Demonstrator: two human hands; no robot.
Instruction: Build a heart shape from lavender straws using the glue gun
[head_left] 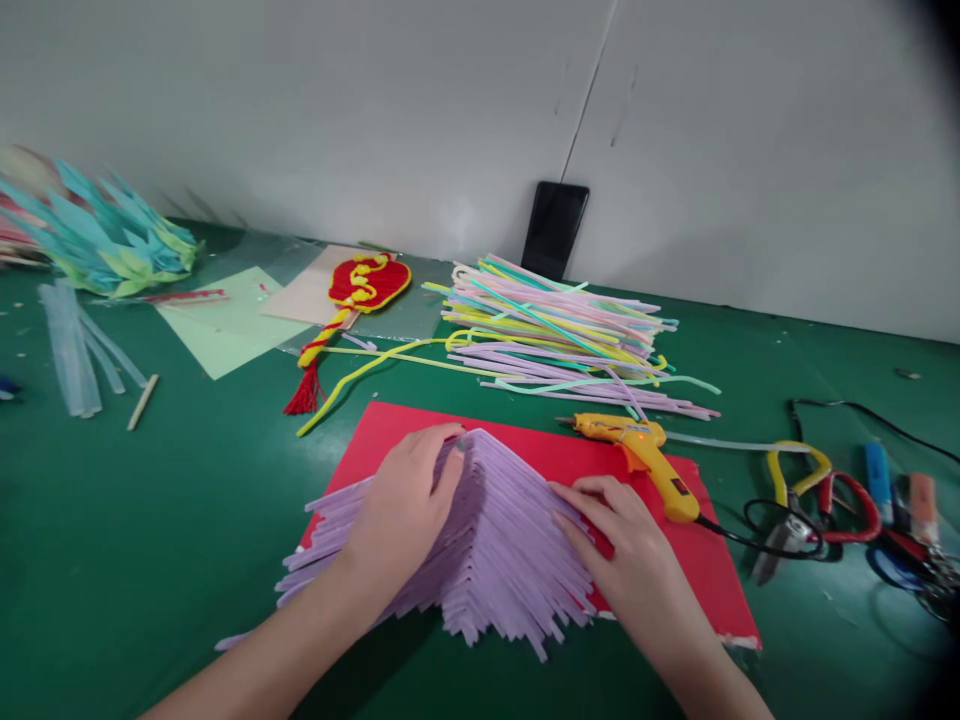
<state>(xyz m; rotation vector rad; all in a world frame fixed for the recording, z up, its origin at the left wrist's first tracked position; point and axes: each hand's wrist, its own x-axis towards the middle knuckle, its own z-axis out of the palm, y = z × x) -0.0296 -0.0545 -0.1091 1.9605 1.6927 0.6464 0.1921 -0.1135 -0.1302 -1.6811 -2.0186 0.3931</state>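
Note:
A bundle of purple pipe cleaners (517, 530), bent side by side into a V-shaped fan with a ridge down its middle, sits over a red board (697, 550). My left hand (405, 490) lies over the fan's left half, its fingers closed on the top edge close to the peak. At the right edge, my right hand (611, 530) pinches the pipe cleaners between thumb and fingers. A yellow hot glue gun (637, 440) rests on the board just beyond my right hand, with a glue stick in its back end.
Loose pastel pipe cleaners (555, 330) lie behind the board. A phone (555, 230) leans on the wall. To the right are pliers (851, 510) and cords. A red fan-shaped ornament (371, 282), papers and teal paper leaves (120, 235) are to the left.

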